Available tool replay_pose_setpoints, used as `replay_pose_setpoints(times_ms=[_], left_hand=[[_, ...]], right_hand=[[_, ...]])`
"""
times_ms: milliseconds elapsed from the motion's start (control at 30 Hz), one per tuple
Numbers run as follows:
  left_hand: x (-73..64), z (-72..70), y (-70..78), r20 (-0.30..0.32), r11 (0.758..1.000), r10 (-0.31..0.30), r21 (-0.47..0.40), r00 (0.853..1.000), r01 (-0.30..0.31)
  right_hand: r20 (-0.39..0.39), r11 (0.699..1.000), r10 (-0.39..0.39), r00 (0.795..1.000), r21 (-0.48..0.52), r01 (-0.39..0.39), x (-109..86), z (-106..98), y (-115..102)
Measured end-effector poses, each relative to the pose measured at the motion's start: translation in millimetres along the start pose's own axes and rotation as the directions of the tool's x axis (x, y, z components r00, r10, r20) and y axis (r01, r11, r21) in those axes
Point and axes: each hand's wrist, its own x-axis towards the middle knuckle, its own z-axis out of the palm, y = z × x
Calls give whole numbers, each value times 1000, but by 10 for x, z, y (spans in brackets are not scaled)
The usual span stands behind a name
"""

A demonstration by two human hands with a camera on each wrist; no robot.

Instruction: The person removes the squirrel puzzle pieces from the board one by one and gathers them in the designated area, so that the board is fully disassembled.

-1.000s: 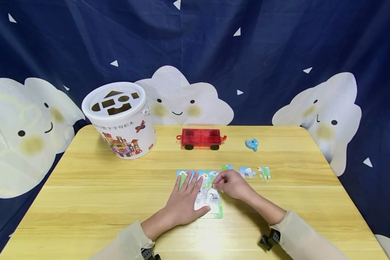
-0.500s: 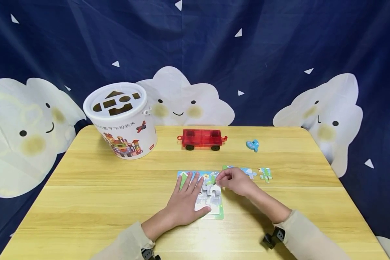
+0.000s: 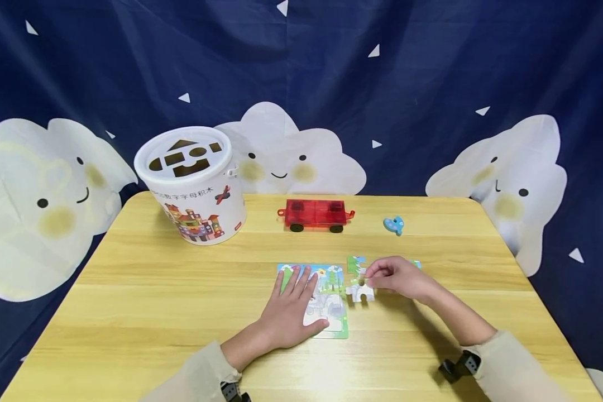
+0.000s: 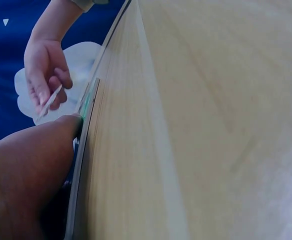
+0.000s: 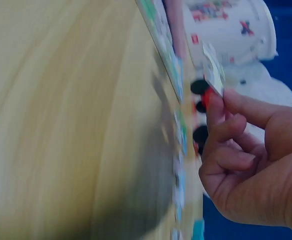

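My left hand rests flat with fingers spread on the left part of a picture puzzle board with a green and blue border. Just right of the board, my right hand pinches a jigsaw piece between thumb and fingertips. In the right wrist view the piece is held up off the table, seen nearly edge-on. Another jigsaw piece lies behind it, and a further loose piece is mostly covered by the right hand.
A white block bucket with shaped holes in its lid stands at the back left of the wooden table. A red toy wagon is at the back middle, a small blue toy to its right. A dark curtain hangs behind.
My right hand has moved right, off the board's upper right area, carrying the jigsaw piece with it. My left hand has stayed on the board.
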Motion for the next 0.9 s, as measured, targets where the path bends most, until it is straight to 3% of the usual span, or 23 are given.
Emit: replay_pose_setpoints(times_ms=[200, 500, 667, 900], left_hand=[[13, 23, -6, -29, 1000, 19, -21, 999, -19], [12, 1, 10, -11, 1000, 12, -7, 1000, -12], [10, 0, 6, -20, 1000, 21, -11, 1000, -22], [4, -27, 17, 6, 1000, -2, 10, 1000, 2]], right_hand=[[22, 1000, -12, 1000, 26, 12, -253, -344, 127], [-15, 999, 11, 1000, 42, -10, -582, -760, 413], [-9, 999, 11, 1000, 44, -10, -684, -875, 568], [-3, 1000, 12, 1000, 1, -12, -678, -893, 687]])
